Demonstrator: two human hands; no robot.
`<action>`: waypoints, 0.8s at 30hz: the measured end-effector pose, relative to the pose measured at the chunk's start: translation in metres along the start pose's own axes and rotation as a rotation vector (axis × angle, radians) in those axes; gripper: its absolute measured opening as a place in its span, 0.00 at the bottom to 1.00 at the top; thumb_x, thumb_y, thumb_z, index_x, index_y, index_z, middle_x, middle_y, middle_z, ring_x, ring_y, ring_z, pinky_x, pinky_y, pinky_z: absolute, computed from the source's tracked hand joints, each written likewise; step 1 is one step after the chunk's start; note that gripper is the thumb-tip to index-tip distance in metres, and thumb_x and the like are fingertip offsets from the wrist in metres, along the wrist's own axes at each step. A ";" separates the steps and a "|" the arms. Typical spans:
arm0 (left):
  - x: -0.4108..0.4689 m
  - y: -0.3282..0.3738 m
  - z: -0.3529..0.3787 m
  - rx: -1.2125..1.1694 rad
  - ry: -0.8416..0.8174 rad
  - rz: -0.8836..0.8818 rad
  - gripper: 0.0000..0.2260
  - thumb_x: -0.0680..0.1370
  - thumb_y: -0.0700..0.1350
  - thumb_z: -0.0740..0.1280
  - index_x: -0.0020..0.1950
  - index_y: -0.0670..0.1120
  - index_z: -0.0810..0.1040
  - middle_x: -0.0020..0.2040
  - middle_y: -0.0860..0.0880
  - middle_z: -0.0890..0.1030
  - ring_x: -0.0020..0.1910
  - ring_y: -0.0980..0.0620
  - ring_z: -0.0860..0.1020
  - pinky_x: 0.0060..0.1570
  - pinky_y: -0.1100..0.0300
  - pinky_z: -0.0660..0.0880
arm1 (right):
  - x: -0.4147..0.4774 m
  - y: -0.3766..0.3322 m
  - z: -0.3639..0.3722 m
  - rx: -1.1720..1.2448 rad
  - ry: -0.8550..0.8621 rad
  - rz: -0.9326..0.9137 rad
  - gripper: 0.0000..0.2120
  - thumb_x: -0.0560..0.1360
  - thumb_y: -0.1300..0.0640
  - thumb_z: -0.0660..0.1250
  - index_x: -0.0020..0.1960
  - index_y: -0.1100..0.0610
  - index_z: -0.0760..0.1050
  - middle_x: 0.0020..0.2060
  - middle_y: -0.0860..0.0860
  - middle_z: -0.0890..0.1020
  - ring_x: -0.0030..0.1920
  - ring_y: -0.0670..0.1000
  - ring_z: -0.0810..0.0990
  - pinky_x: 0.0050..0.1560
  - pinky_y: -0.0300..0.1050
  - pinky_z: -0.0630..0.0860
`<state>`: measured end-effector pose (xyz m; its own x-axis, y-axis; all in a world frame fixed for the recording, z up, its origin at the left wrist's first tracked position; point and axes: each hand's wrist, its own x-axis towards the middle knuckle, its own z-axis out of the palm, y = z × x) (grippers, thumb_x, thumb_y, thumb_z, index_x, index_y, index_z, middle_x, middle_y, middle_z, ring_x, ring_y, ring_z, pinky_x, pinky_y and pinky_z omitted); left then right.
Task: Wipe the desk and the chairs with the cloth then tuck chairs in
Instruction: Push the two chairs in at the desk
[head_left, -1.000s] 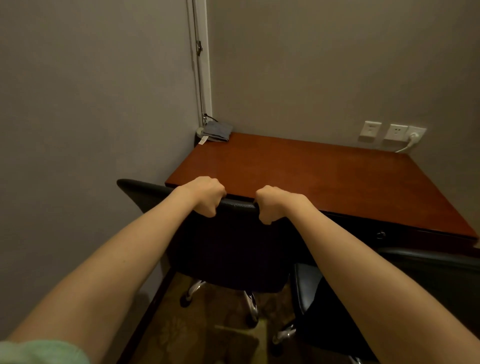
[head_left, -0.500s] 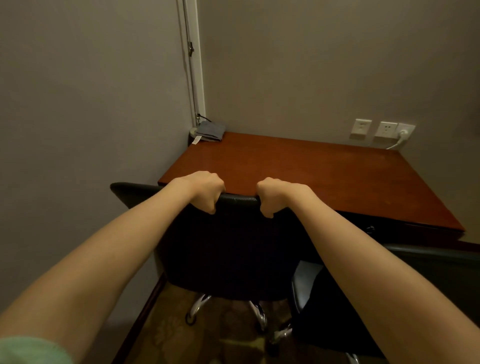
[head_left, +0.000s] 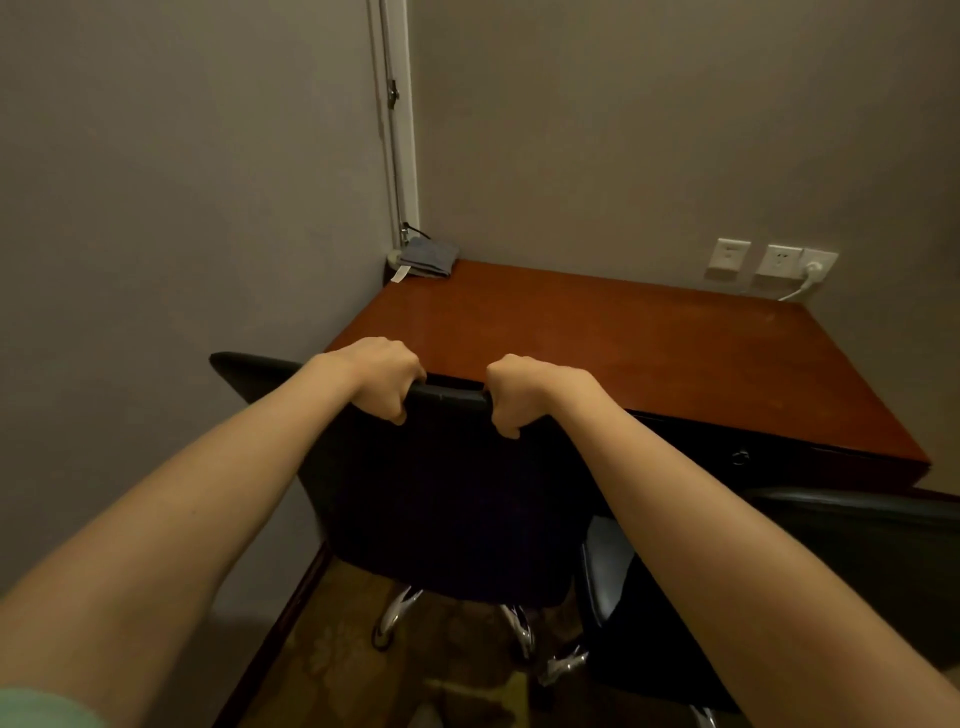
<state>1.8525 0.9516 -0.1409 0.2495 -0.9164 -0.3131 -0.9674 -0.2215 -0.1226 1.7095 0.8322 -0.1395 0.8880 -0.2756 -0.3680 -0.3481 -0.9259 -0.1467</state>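
A black office chair (head_left: 457, 499) stands with its back against the front edge of the reddish-brown wooden desk (head_left: 623, 343). My left hand (head_left: 379, 376) and my right hand (head_left: 519, 392) both grip the top rim of its backrest, fingers curled over it. A folded grey-blue cloth (head_left: 428, 257) lies in the desk's far left corner by the wall. A second black chair (head_left: 852, 561) stands at the right, beside the first, only partly in view.
Grey walls close in on the left and behind the desk. Wall sockets (head_left: 774, 260) with a white plug sit above the desk's far right. The chairs' chrome legs (head_left: 395, 618) stand on patterned carpet, with a dark skirting board along the left wall.
The chair has moved slightly further in toward the desk, both hands still gripping its backrest. The view has shifted a little closer.
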 end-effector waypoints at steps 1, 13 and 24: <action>-0.001 0.000 0.000 0.003 0.007 -0.001 0.08 0.72 0.48 0.70 0.48 0.53 0.74 0.41 0.55 0.74 0.40 0.55 0.73 0.38 0.63 0.68 | 0.000 -0.001 0.001 0.002 0.004 0.005 0.10 0.67 0.66 0.71 0.33 0.58 0.71 0.34 0.53 0.74 0.35 0.53 0.76 0.32 0.43 0.72; -0.002 -0.009 -0.017 -0.037 -0.251 -0.189 0.24 0.70 0.44 0.73 0.65 0.51 0.71 0.59 0.50 0.74 0.57 0.49 0.73 0.54 0.57 0.71 | 0.009 -0.008 -0.005 0.067 -0.035 -0.011 0.08 0.67 0.58 0.74 0.39 0.57 0.76 0.42 0.53 0.78 0.43 0.54 0.78 0.42 0.46 0.78; 0.104 0.144 -0.109 -0.132 -0.387 0.132 0.25 0.76 0.49 0.68 0.72 0.50 0.67 0.71 0.50 0.68 0.67 0.47 0.70 0.66 0.50 0.68 | -0.035 0.167 -0.021 0.579 -0.135 0.338 0.19 0.77 0.55 0.65 0.66 0.56 0.73 0.56 0.53 0.81 0.52 0.52 0.82 0.53 0.51 0.79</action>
<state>1.7341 0.7879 -0.0880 0.0969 -0.7526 -0.6513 -0.9831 -0.1747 0.0556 1.6265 0.6820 -0.1315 0.6701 -0.4555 -0.5860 -0.7376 -0.4971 -0.4570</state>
